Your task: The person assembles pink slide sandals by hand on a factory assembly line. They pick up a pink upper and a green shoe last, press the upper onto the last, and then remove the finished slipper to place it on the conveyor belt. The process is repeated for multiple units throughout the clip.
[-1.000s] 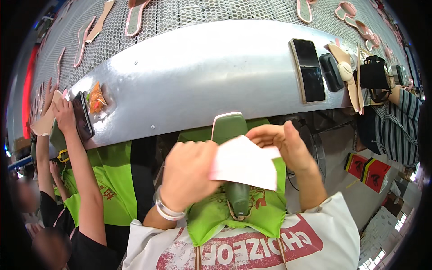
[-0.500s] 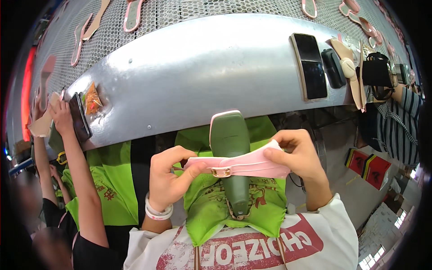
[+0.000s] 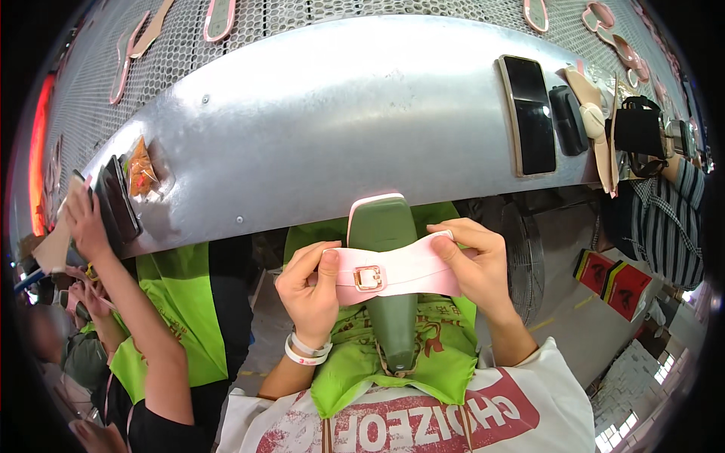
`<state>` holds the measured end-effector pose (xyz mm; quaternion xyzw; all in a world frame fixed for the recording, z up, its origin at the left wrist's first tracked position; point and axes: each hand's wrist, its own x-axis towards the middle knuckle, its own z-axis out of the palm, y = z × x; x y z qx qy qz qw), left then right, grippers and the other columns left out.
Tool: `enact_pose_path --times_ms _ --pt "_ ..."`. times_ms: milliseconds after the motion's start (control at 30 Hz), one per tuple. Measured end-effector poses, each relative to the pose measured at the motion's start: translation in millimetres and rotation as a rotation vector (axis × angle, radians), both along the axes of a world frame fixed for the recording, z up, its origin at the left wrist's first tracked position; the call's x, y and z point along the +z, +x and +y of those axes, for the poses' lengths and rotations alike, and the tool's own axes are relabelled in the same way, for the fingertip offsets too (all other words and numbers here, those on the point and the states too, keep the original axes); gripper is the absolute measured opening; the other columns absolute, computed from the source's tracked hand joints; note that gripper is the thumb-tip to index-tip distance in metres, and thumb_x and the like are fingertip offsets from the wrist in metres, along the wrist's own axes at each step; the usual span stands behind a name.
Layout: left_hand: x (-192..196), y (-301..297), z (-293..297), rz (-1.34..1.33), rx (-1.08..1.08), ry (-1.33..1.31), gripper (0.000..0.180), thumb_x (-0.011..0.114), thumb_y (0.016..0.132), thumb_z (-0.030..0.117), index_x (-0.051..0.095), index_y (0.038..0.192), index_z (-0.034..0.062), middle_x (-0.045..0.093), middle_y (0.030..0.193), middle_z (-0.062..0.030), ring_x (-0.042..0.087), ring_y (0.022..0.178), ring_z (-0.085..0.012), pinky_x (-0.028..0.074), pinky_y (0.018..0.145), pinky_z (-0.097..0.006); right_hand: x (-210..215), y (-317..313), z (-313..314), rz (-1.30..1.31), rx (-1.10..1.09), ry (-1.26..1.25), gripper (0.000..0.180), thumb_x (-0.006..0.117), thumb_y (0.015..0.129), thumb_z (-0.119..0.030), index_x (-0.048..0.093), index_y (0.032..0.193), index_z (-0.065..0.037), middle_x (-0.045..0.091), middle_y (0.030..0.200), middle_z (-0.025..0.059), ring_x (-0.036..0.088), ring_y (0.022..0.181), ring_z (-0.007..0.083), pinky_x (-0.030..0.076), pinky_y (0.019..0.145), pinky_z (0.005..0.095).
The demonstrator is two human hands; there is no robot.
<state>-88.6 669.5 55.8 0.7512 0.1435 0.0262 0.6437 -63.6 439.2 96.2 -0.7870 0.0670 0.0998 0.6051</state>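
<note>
A pink sandal strap [image 3: 414,270] with a gold buckle [image 3: 368,278] is stretched level between my hands, its buckle side in view. My left hand [image 3: 311,293] is closed on the left end, thumb on top beside the buckle. Around the right end, my right hand [image 3: 482,266] is closed too, thumb in front and fingers behind. Behind the strap stands a green shoe last [image 3: 377,226] with a pink sole edge at its far end. The strap hides the last's middle. Its narrow near end rests against my green apron [image 3: 343,370].
A metal table [image 3: 325,128] curves across the front, bearing a phone [image 3: 532,113], a dark case [image 3: 568,121] and a small snack packet [image 3: 141,170]. Beyond it, a mesh conveyor [image 3: 294,13] carries pink sandal parts. A co-worker's arm [image 3: 140,309] reaches in at left.
The strap has turned from a slanted, edge-on pose to face me flat, buckle plainly visible. My hands have come slightly closer together. The co-worker's hands at left have shifted.
</note>
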Motion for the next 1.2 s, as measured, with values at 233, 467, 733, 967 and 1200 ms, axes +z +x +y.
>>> enact_pose_path --times_ms 233,467,733,967,1200 --pt "-4 -2 -7 0.132 0.029 -0.138 0.021 0.066 0.094 0.012 0.070 0.099 -0.0080 0.068 0.090 -0.0086 0.057 0.076 -0.0098 0.044 0.066 -0.023 -16 -9 3 0.147 -0.161 0.167 0.022 0.068 0.091 -0.014 0.072 0.102 0.005 0.070 0.104 0.0153 0.064 0.093 0.0176 0.049 0.083 0.0293" --pt "-2 -3 -17 0.164 0.078 -0.184 0.022 0.064 0.095 0.013 0.070 0.098 -0.0083 0.066 0.084 -0.0048 0.054 0.072 -0.0069 0.042 0.062 -0.021 -24 -4 1 0.047 -0.111 0.112 0.023 0.065 0.093 -0.014 0.071 0.103 0.006 0.071 0.100 0.0141 0.063 0.090 0.0167 0.048 0.080 0.0288" --pt "-8 3 -20 0.214 0.075 -0.310 0.021 0.062 0.096 0.011 0.070 0.093 -0.0079 0.064 0.075 -0.0016 0.051 0.065 -0.0049 0.039 0.057 -0.021 -32 7 0 0.287 -0.102 0.408 0.022 0.064 0.093 -0.013 0.072 0.102 0.006 0.072 0.090 0.0111 0.062 0.081 0.0128 0.049 0.074 0.0271" --pt "-18 7 -23 0.231 0.042 -0.486 0.020 0.060 0.097 0.012 0.066 0.089 -0.0049 0.063 0.077 -0.0013 0.052 0.065 -0.0062 0.041 0.059 -0.022 -46 6 -4 0.341 -0.176 0.614 0.021 0.065 0.093 -0.012 0.072 0.098 0.007 0.071 0.083 0.0072 0.061 0.073 0.0105 0.049 0.069 0.0255" --pt "-16 -1 -15 0.168 -0.029 -0.723 0.019 0.059 0.097 0.015 0.061 0.087 -0.0006 0.061 0.081 -0.0029 0.055 0.069 -0.0098 0.045 0.064 -0.025 17 -3 11 -0.004 -0.072 0.263 0.011 0.068 0.087 -0.007 0.073 0.087 0.003 0.064 0.069 0.0066 0.057 0.063 0.0109 0.043 0.056 0.0273"
